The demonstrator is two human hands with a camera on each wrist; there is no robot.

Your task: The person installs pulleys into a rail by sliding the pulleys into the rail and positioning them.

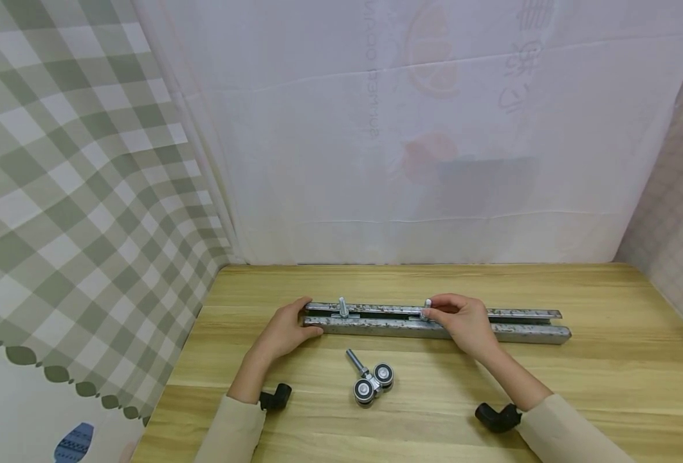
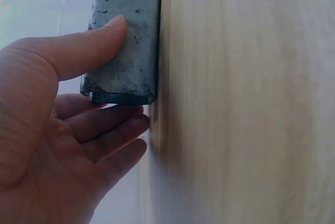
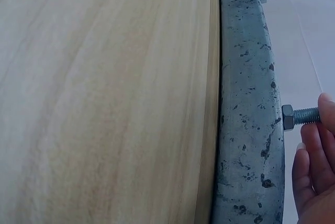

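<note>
A long galvanized steel rail (image 1: 393, 327), slotted along its top and flecked with dark spots, lies across the wooden table. My left hand (image 1: 283, 331) grips its left end, thumb on the near side wall and fingers round the far side and end. Two threaded bolts rise from the slot: a left bolt (image 1: 343, 307) near that hand, and a right bolt (image 3: 306, 116) with a hex nut at its base. My right hand (image 1: 463, 321) pinches the right bolt between thumb and fingers. Whatever carries the bolts inside the rail is mostly hidden.
In front of the rail lies a loose roller trolley (image 1: 373, 381) with black-rimmed wheels and a threaded bolt pointing away. Black wrist-camera mounts (image 1: 498, 417) stick out beside both sleeves. A white curtain (image 1: 330, 161) hangs behind the table, and a checked cloth (image 1: 87, 180) at the left.
</note>
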